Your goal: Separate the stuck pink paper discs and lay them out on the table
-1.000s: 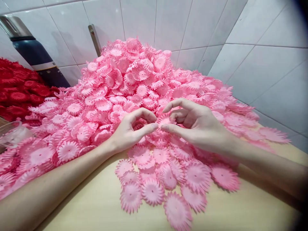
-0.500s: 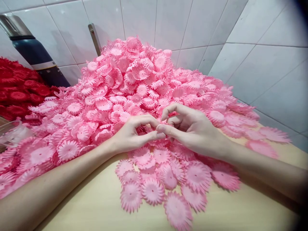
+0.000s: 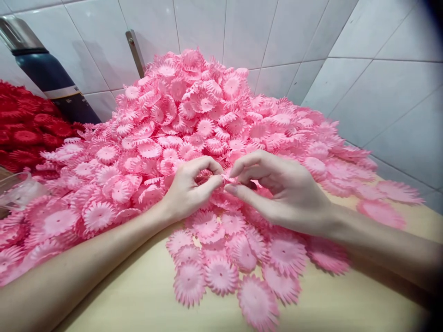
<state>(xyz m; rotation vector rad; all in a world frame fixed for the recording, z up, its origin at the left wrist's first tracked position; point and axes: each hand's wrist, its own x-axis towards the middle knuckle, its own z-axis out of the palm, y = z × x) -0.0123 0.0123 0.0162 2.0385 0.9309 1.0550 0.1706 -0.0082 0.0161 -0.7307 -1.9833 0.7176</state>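
Over the near foot of the pink heap [image 3: 194, 106], in the head view (the only one there is), both hands meet at one small pink disc [image 3: 226, 178]. Left hand [image 3: 192, 186] looks to be pinching its edge between thumb and forefinger; right hand [image 3: 287, 189] has thumb and forefinger a bit apart right at it, and honestly I can't tell if they grip. I'd guess the left pinch is there to steady it, leaving the other side free for the right. Which way it faces? No clue, it's too small and mostly hidden by fingertips. If it's round like the loose discs [image 3: 221, 275] on the table [image 3: 131, 295], there's no real long axis anyway. Those mostly lie flat, hole facing up. Bottle [image 3: 51, 76] leans in the picture at the back left, probably parked clear of the elbows.
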